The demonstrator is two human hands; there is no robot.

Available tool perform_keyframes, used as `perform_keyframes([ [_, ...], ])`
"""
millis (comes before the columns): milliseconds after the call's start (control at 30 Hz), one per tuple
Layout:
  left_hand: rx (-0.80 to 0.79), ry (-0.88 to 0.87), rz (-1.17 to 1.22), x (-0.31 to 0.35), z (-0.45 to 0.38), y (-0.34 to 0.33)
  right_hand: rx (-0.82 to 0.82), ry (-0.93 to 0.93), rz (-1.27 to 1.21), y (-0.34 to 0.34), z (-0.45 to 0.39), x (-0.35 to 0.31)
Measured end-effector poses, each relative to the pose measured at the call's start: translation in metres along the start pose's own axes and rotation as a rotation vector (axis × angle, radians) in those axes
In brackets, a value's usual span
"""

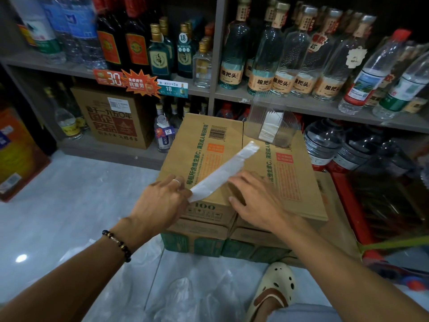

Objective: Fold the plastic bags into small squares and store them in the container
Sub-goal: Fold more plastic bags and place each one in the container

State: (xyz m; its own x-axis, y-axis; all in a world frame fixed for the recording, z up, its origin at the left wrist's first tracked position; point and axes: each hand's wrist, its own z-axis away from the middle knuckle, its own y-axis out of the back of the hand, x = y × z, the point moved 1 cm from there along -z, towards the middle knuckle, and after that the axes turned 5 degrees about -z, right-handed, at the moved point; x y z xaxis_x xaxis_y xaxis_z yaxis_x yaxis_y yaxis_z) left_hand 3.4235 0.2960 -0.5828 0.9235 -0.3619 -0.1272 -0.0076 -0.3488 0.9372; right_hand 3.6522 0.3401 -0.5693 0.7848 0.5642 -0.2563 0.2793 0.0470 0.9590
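In the head view, a plastic bag (224, 169) is seen folded into a long, narrow, whitish translucent strip. It is laid diagonally across the top of a brown cardboard box (204, 145), its upper end pointing toward the far side of the box and its lower end reaching the box's near edge. The lower end of the strip is pinched by the fingers (183, 190) of the left hand (160, 201), which is placed at the near left corner of the box; a ring is worn on one finger. The right hand (255, 198) is laid flat on the box just to the right of the strip, its fingers straight and released, with the fingertips touching the strip's right edge near the middle. A clear plastic container (270, 122) is set on the far right part of the box, well apart from both hands, and folded white squares (270, 127) are stacked inside it. More loose clear bags (185, 296) are spread on the floor in front of the box.
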Motion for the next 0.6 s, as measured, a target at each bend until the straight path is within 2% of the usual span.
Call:
perform_keyframes([
  [267,0.004,0.098,0.22,-0.007,0.003,0.013,0.035,0.032,-0.125,-0.022,-0.034,-0.017],
  [333,-0.091,0.201,0.303,-0.017,0.005,0.014,0.031,-0.055,-0.295,-0.02,-0.037,-0.017],
  [400,-0.17,0.263,0.353,-0.028,0.008,0.012,-0.031,-0.194,-0.572,-0.014,-0.038,-0.012],
  [500,-0.296,0.171,0.295,-0.029,0.004,0.007,-0.111,-0.287,-0.819,-0.001,-0.028,-0.008],
  [600,-0.328,0.001,0.217,-0.011,-0.013,-0.005,-0.161,-0.361,-0.94,0.008,-0.017,-0.003],
])
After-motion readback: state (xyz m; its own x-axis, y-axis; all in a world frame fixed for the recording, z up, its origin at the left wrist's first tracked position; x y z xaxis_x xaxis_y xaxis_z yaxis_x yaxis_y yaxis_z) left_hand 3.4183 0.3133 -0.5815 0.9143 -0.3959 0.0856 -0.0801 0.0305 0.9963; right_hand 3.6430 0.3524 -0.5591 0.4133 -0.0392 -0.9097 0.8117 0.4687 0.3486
